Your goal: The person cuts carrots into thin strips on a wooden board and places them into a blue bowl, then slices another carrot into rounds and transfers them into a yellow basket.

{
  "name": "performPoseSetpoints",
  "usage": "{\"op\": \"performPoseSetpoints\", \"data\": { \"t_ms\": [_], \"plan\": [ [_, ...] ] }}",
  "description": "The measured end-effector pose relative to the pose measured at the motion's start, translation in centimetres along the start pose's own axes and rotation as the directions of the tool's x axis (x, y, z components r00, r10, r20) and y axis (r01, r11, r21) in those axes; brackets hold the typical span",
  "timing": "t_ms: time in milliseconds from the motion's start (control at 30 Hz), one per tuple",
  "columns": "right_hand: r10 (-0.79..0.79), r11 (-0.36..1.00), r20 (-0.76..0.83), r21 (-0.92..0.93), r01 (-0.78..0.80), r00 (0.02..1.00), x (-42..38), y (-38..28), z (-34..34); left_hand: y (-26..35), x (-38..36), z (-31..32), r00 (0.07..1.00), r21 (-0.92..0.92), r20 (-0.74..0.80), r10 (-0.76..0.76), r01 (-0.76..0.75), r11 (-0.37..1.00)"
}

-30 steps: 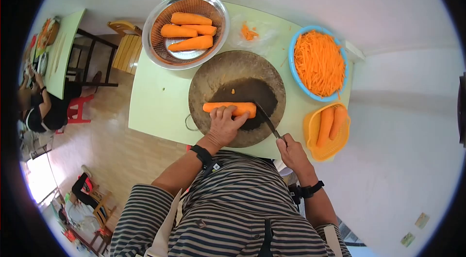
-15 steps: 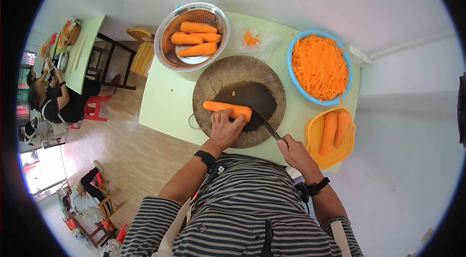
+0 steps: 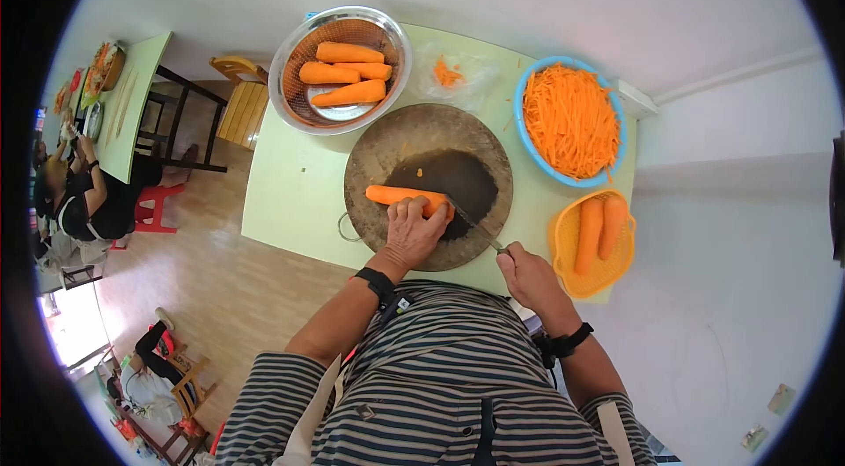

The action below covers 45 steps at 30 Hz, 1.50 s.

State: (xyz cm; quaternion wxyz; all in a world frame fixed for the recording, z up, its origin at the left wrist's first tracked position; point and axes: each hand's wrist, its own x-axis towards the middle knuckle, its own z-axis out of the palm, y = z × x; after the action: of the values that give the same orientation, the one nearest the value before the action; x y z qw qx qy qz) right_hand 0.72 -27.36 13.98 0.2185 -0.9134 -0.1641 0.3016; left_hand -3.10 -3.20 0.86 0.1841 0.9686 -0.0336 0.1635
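Observation:
A peeled carrot (image 3: 392, 194) lies crosswise on the round wooden chopping board (image 3: 370, 149), which has a dark wet patch. My left hand (image 3: 414, 233) presses down on the carrot near its right end, fingers closed around it. In my right hand (image 3: 530, 275) is the handle of a knife (image 3: 475, 227). Its blade slants up and left, the tip end at the carrot's right end; whether it has entered the carrot cannot be made out. A small orange scrap (image 3: 420, 173) sits on the board above the carrot.
Several whole carrots (image 3: 350, 52) lie in a metal bowl (image 3: 280, 101) at the back left. A blue basin (image 3: 521, 127) of carrot shreds (image 3: 572, 121) stands right, above a yellow basket (image 3: 563, 286) with two carrots. A plastic bag (image 3: 480, 79) holds orange bits. People sit at another table (image 3: 132, 105).
The view has shifted slightly, so the table and its contents sit a little further left. The knife blade has turned, with its tip end still by the carrot. My left hand keeps its hold.

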Motion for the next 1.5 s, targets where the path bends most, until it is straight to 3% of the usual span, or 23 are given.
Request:
{"op": "performPoseSetpoints", "data": {
  "t_ms": [333, 400, 500, 867, 1200, 1333, 1500],
  "plan": [
    [-0.060, 0.984, 0.046, -0.166, 0.067, 0.997, -1.3, -1.5, -1.8, -0.3, -0.8, 0.8, 0.998, -0.025, -0.067, -0.009, 0.007, 1.000],
    [-0.148, 0.978, -0.026, -0.152, 0.142, 0.989, -1.3, -1.4, -1.7, -0.3, -0.7, 1.0, 0.998, -0.035, -0.062, -0.026, 0.024, 0.999],
    [-0.104, 0.970, 0.027, -0.218, 0.108, 0.994, -1.2, -2.3, -2.5, -0.3, -0.7, 1.5, 0.997, -0.051, -0.058, -0.056, 0.054, 0.997],
    [-0.150, 0.972, 0.082, -0.168, 0.162, 0.985, 0.5, -2.2, -5.1, -0.4, -1.0, 2.3, 0.991, 0.004, -0.126, -0.036, 0.037, 0.999],
    [-0.132, 0.983, 0.151, -0.108, 0.149, 0.980, 6.3, -2.0, -2.3, 0.0, -0.1, 1.8, 0.980, 0.080, -0.200, -0.011, 0.027, 0.996],
    [-0.129, 0.980, 0.143, -0.130, 0.148, 0.981, 7.8, -0.9, -1.2, -0.3, -0.1, 2.5, 0.974, 0.072, -0.227, -0.009, 0.026, 0.997],
    [-0.231, 0.970, 0.042, -0.073, 0.233, 0.972, 4.8, -0.7, -1.6, -0.3, -0.6, 2.2, 0.988, 0.057, -0.150, -0.023, 0.032, 0.998]
  ]
}}
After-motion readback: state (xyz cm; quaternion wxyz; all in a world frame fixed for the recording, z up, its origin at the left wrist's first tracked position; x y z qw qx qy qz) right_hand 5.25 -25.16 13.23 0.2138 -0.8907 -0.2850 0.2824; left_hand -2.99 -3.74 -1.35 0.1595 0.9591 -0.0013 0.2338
